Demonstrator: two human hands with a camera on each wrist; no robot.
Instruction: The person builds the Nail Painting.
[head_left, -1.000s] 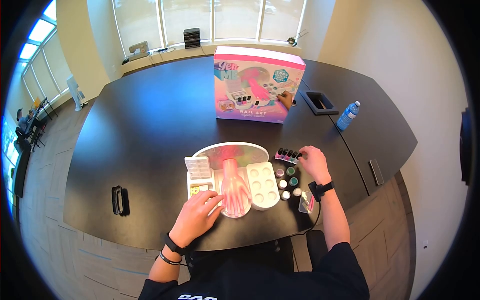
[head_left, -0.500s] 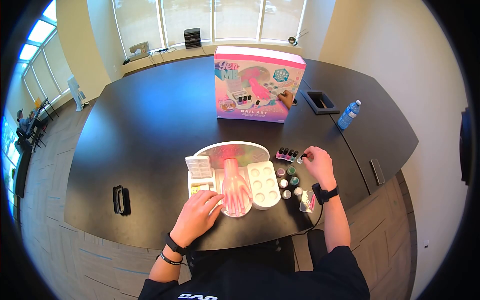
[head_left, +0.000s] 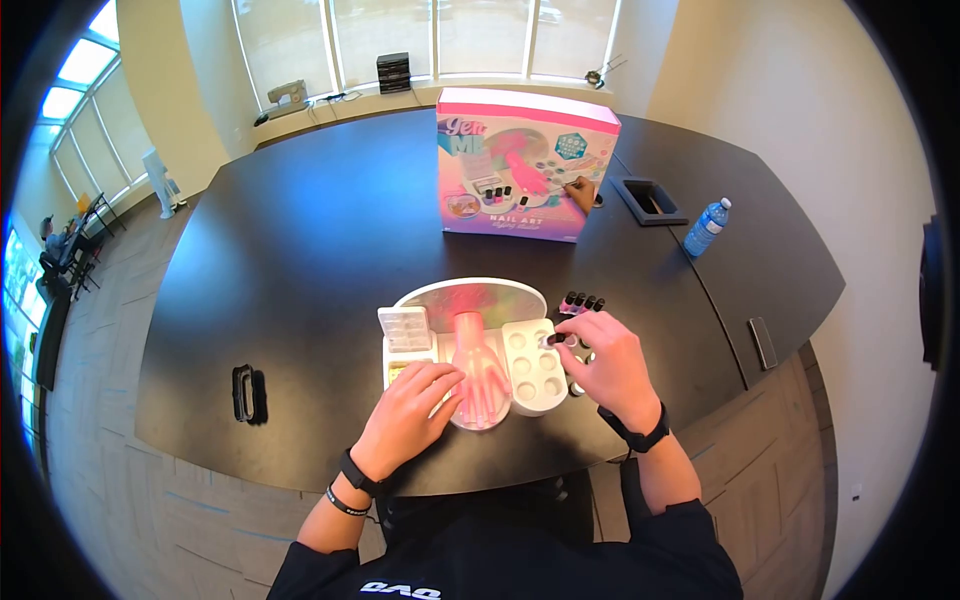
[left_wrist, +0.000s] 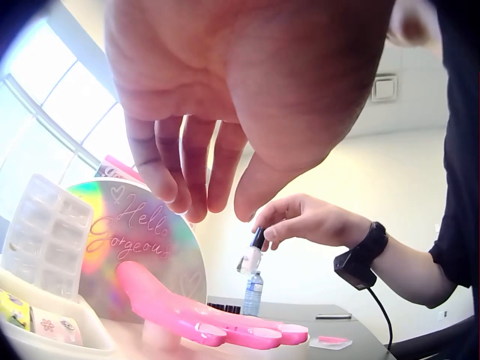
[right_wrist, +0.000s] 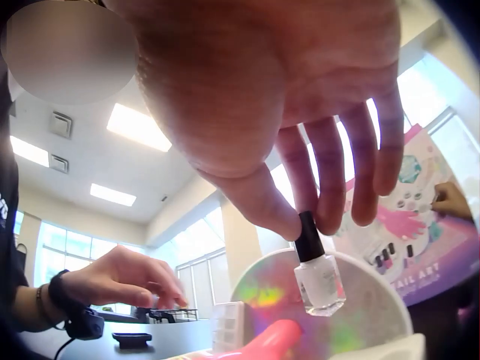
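Observation:
My right hand [head_left: 610, 370] pinches the black cap of a small nail polish bottle [right_wrist: 321, 283] between thumb and fingertips. Its glass body, pale white and clear, hangs below the fingers, over the white palette with round wells [head_left: 540, 404]. Left of the palette lies a pink model hand [head_left: 472, 350], palm down, before a shiny rounded panel [left_wrist: 135, 225] lettered "Hello Gorgeous". Over the model hand's fingers hovers my left hand [head_left: 408, 410], its fingers loosely bent and holding nothing. Several more polish bottles [head_left: 582, 302] stand behind my right hand, which mostly hides the small jars.
A pink nail art box [head_left: 528, 165] stands upright farther back. To the right are a water bottle [head_left: 708, 227], a phone [head_left: 762, 343] and a recessed table box [head_left: 650, 203]. A black frame-like object [head_left: 243, 393] lies at left. A clear sectioned case [head_left: 405, 330] leans on the stand.
My right hand has lifted the polish bottle away from the row and carried it left, over the palette. The left hand stays about where it was; the head view has shifted slightly.

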